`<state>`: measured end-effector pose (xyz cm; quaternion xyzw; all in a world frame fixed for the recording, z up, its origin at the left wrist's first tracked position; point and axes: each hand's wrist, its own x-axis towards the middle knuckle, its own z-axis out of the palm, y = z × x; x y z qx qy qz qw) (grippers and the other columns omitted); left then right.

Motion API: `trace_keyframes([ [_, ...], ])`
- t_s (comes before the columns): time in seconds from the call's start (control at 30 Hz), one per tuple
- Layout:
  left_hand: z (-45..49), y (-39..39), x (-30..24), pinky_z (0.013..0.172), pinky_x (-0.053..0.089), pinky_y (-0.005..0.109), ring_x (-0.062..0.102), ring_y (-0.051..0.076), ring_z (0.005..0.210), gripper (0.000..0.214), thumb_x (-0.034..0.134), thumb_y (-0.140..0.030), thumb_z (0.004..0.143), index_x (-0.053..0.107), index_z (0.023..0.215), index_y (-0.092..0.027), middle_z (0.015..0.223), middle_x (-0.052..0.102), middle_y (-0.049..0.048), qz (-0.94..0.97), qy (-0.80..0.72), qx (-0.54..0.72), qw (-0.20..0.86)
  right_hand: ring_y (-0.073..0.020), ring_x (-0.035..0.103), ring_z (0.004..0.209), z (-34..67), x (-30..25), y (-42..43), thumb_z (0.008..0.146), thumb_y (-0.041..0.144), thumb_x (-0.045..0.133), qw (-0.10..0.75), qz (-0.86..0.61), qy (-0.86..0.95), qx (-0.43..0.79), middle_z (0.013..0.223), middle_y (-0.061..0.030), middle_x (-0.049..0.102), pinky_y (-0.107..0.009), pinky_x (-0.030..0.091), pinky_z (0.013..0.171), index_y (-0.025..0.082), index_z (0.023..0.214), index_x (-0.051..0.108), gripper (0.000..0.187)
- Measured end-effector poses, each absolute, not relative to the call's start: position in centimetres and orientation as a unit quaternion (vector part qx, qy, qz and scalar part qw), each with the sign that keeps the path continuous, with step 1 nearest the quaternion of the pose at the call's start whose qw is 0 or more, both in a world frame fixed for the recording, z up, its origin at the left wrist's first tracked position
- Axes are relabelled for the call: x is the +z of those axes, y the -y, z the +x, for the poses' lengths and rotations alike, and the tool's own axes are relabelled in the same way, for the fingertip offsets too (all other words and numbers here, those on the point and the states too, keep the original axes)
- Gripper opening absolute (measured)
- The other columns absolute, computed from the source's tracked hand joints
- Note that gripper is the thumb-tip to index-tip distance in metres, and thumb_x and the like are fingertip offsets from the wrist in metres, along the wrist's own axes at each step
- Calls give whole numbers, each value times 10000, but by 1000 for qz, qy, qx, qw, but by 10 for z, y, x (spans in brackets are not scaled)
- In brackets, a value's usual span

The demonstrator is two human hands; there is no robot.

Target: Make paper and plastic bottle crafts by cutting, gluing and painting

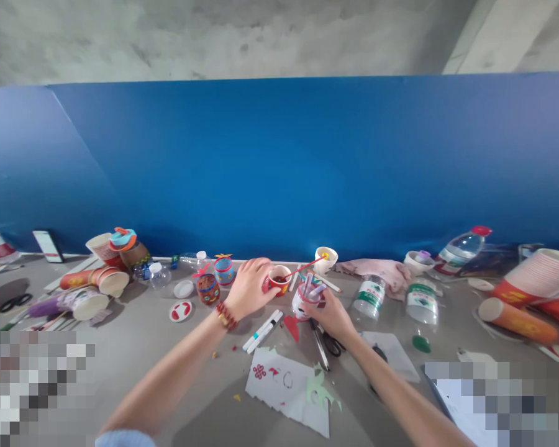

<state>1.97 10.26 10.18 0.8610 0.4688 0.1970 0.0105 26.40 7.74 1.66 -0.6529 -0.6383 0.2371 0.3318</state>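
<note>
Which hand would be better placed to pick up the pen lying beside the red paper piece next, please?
Probably the right hand: it holds the white cup just beyond that pen, whereas the left hand is farther off, holding the red cup. It would likely need freeing first.

Pretty sure this is some kind of craft workspace. The grey table (135, 323) is strewn with making stuff: white marker pens (263, 332), black scissors (15, 303), a ragged sheet of paper (291, 388) with red and black doodles, red paper scraps (291, 328), stacked paper cups (538, 276), plus a decorated white cup (299, 306) and a little blue one (224, 272) with red trim. Behind it there's a plain blue partition (261, 167) with bare concrete (190, 40) above, so kinda rough, unfinished-building vibes rather than anything homey.
</note>
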Motion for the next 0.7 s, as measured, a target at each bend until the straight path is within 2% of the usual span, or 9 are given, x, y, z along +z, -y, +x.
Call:
trace_keyframes([
  [0.13, 62, -156, 106, 1063, 308, 508, 580, 336, 1118, 501, 747, -461, 675, 635, 1097, -215, 1150, 657, 121, 890, -451, 59, 21, -281, 653, 921, 265, 14, -81, 762, 482, 650, 332, -661, 634, 226, 1011, -95, 686, -370, 491, 771, 208, 1001, 544, 378],
  [0.2, 80, -174, 101, 1006, 348, 544, 620, 358, 1037, 531, 819, -477, 569, 668, 1002, -209, 1055, 686, 129, 892, -452, -7, 26, -287, 654, 934, 269, 14, -78, 765, 472, 646, 331, -666, 632, 218, 1008, -93, 686, -368, 491, 767, 217, 1000, 540, 363],
  [0.27, 92, -185, 95, 938, 413, 533, 651, 346, 968, 516, 850, -459, 546, 676, 968, -218, 993, 701, 119, 889, -454, -60, 30, -297, 656, 930, 275, 15, -76, 762, 465, 648, 330, -675, 627, 207, 994, -92, 686, -374, 489, 759, 225, 999, 535, 356],
  [0.37, 99, -196, 90, 908, 469, 507, 650, 308, 986, 481, 815, -436, 662, 653, 1064, -226, 1087, 678, 104, 883, -456, -104, 25, -302, 658, 924, 282, 16, -76, 753, 461, 657, 330, -680, 625, 195, 989, -87, 686, -375, 486, 755, 235, 998, 534, 355],
  [0.47, 93, -209, 90, 885, 534, 451, 621, 237, 1050, 348, 599, -346, 919, 575, 1219, -170, 1227, 606, 99, 873, -471, -129, 17, -284, 666, 891, 278, 14, -85, 740, 453, 669, 329, -672, 634, 196, 990, -78, 692, -354, 489, 731, 232, 1017, 544, 376],
  [0.57, 81, -223, 93, 870, 548, 437, 623, 231, 1047, 339, 583, -324, 932, 566, 1231, -165, 1236, 599, 99, 853, -502, -143, 11, -263, 672, 833, 263, 9, -100, 729, 453, 683, 328, -658, 647, 202, 986, -75, 697, -343, 495, 702, 220, 1055, 551, 422],
  [0.7, 66, -237, 95, 869, 547, 437, 624, 232, 1046, 341, 589, -326, 928, 567, 1229, -166, 1233, 601, 98, 837, -524, -159, 22, -285, 670, 912, 240, 2, -119, 730, 460, 695, 335, -636, 668, 195, 999, -96, 694, -365, 500, 759, 206, 991, 568, 386],
])
